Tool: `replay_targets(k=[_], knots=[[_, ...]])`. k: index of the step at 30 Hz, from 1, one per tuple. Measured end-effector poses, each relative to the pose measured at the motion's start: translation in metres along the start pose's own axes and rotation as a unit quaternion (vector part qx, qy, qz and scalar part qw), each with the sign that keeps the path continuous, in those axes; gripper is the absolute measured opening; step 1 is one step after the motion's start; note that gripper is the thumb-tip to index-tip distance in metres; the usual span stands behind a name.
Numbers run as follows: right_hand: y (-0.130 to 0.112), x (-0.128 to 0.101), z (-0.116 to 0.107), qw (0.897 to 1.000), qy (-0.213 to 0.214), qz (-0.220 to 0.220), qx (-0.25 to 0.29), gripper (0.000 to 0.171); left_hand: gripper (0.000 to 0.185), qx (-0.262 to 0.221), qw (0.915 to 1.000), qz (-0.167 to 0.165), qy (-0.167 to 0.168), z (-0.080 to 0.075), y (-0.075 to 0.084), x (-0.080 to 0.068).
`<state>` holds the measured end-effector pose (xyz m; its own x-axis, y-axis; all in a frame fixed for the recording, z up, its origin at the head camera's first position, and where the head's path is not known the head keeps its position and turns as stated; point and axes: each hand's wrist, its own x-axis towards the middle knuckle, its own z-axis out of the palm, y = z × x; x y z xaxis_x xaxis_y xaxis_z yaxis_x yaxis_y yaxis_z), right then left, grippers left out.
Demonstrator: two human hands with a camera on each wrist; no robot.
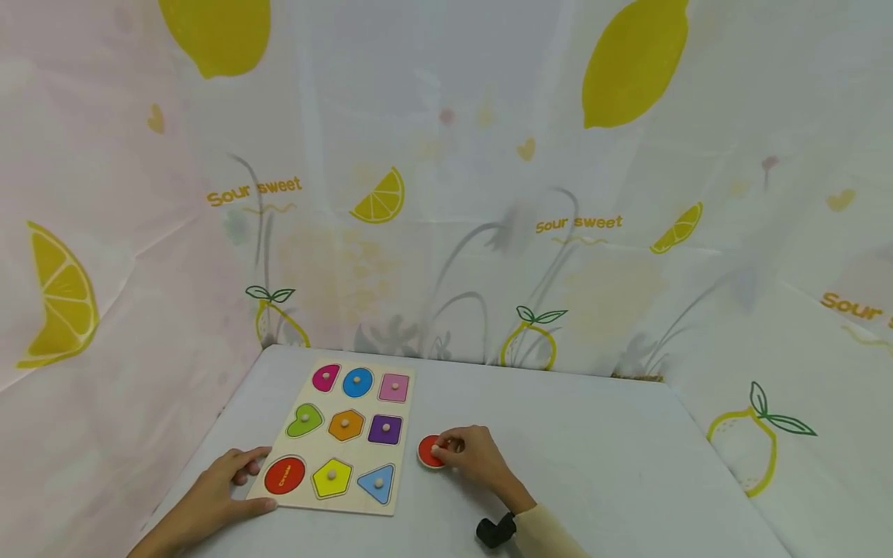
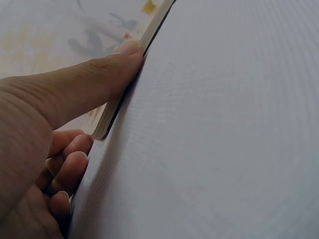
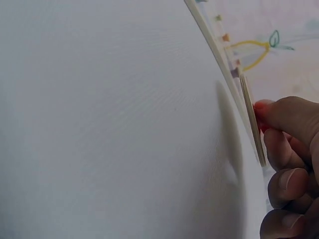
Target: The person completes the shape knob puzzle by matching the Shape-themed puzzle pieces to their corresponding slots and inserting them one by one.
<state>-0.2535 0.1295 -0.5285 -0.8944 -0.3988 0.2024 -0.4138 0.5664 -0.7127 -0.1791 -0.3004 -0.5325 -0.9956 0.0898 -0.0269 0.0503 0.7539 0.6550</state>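
Observation:
A pale wooden shape puzzle board (image 1: 317,446) lies on the table, several knobbed pieces sitting in its recesses. Its near-left recess (image 1: 284,475) is a red circle with lettering and holds no piece. My left hand (image 1: 219,496) grips the board's near-left corner, thumb along the near edge and curled fingers by the left edge. To the right of the board, my right hand (image 1: 477,459) pinches the knob of a round red puzzle piece (image 1: 426,454) between thumb and finger. The right wrist view shows this piece (image 3: 253,119) edge-on, tilted, close over the table with a shadow beside it.
The white table (image 1: 600,457) extends to the right of the hands. A cloth backdrop (image 1: 446,256) printed with lemons rises behind it and along both sides. A black strap-like device (image 1: 497,532) sits at the right wrist, beside a light sleeve (image 1: 547,533).

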Motion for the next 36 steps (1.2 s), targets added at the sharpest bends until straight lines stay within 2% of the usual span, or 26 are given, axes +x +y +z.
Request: replay_targets(k=[11,21,36], knots=[[-0.008,0.005,0.007,1.000,-0.008,-0.003,0.013,0.014,0.096,-0.006,0.9997,-0.023,-0.004,0.001,0.002,0.003],[-0.022,0.012,0.019,0.999,-0.020,-0.023,0.014,0.013,0.093,0.001,1.0000,-0.004,0.002,0.001,-0.001,0.001],[-0.048,0.026,0.041,0.998,-0.051,-0.037,0.010,0.014,0.093,-0.004,0.9999,-0.012,0.003,0.002,0.000,0.001]])
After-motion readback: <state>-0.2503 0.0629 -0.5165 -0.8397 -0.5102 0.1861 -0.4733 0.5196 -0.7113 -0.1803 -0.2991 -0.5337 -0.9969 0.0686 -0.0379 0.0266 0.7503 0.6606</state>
